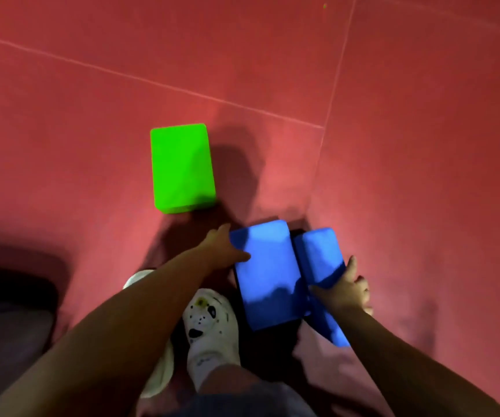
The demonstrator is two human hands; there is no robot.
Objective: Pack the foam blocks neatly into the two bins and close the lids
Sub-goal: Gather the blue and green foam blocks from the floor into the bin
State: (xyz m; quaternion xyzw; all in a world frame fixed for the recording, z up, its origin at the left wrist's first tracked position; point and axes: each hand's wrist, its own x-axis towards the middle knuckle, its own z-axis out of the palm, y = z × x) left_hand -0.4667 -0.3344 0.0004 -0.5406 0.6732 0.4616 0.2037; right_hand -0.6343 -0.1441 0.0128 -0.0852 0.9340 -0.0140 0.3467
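Two blue foam blocks sit side by side low in the view. My left hand (223, 246) grips the far left corner of the wide blue block (268, 273). My right hand (348, 288) is shut on the narrower blue block (321, 260), which stands on edge and is tilted. Something dark lies under both blocks; I cannot tell whether it is a bin. A bright green foam block (181, 167) lies flat on the red floor, farther away and to the left of my hands.
The red floor mat (393, 145) has thin seams running across it. My foot in a white sock and spotted slipper (209, 320) stands just left of the blue blocks. A dark object (11, 299) lies at the left edge.
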